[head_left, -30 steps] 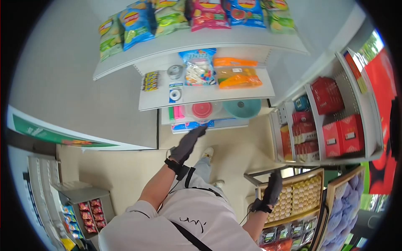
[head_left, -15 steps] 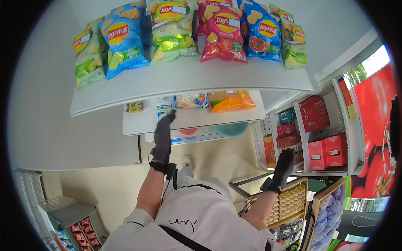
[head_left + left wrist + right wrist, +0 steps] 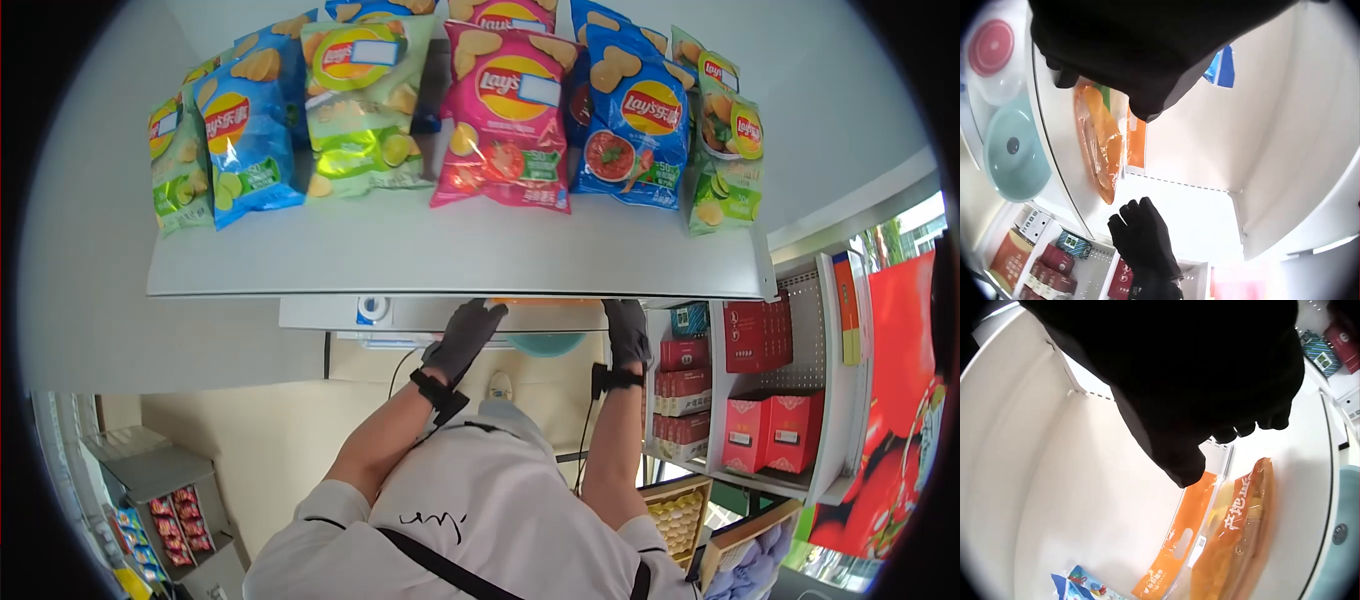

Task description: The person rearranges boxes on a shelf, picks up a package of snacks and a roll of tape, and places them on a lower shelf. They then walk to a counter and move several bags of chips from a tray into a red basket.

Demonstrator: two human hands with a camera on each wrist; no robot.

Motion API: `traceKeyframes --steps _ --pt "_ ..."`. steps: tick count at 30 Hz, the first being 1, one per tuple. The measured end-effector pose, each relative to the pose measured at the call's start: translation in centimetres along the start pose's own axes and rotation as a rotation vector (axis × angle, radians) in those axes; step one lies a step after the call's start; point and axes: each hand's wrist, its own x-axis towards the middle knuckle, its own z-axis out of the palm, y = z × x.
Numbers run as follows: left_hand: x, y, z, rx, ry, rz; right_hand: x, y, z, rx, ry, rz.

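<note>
An orange and clear plastic bag (image 3: 1100, 144) lies on the shelf below the chips, with an orange handle strip (image 3: 1175, 537) behind it. Only its orange edge shows between the hands in the head view. My gloved left hand (image 3: 468, 337) is at the bag's left end, thumb and fingers apart, and overlaps that end in the left wrist view. My gloved right hand (image 3: 627, 332) hovers off the opposite end, fingers extended and parted from the thumb, with a gap to the bag in the left wrist view (image 3: 1141, 240).
The upper shelf (image 3: 450, 255), lined with Lay's chip bags (image 3: 505, 120), overhangs the hands. Beside the bag are a blue packet (image 3: 1222, 67) and a white roll in blue packaging (image 3: 373, 309). A teal basin (image 3: 1016, 150) sits lower down. Red boxes (image 3: 765, 430) stand at right.
Both hands have moved to the middle shelf, either side of the orange bag; the right hand came in from the right. The view has shifted closer to the upper chip shelf.
</note>
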Motion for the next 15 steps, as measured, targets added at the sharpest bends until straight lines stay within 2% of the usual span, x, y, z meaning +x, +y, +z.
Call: traceKeyframes --steps 2,3,6,7,8,11,12,14,15 --pt "1.9 1.2 0.5 -0.282 -0.024 -0.247 7.5 7.1 1.3 -0.361 0.043 -0.507" --pt "2.3 1.6 0.9 -0.419 -0.036 -0.37 8.4 7.9 1.3 -0.358 0.023 -0.504" --pt "2.9 2.7 2.7 -0.531 0.022 -0.502 10.7 9.1 2.0 -0.666 -0.142 -0.244" --pt "3.5 2.9 3.1 -0.591 0.072 -0.553 12.1 8.9 2.3 -0.671 -0.157 -0.27" --pt "4.2 2.9 3.4 -0.587 0.103 -0.569 12.5 9.4 1.4 -0.558 -0.205 -0.308" --pt "4.2 0.7 6.6 -0.252 0.077 -0.45 16.3 11.4 -0.4 -0.214 -0.374 -0.388" --pt "4.3 0.4 7.3 -0.244 0.098 -0.471 16.7 13.0 -1.4 -0.098 -0.431 -0.405" --pt "4.9 0.7 7.9 -0.392 0.217 -0.576 20.1 12.3 -1.2 0.13 -0.545 -0.424" --pt "5.1 0.8 8.0 -0.467 0.279 -0.622 19.2 10.9 -0.8 0.126 -0.567 -0.44"
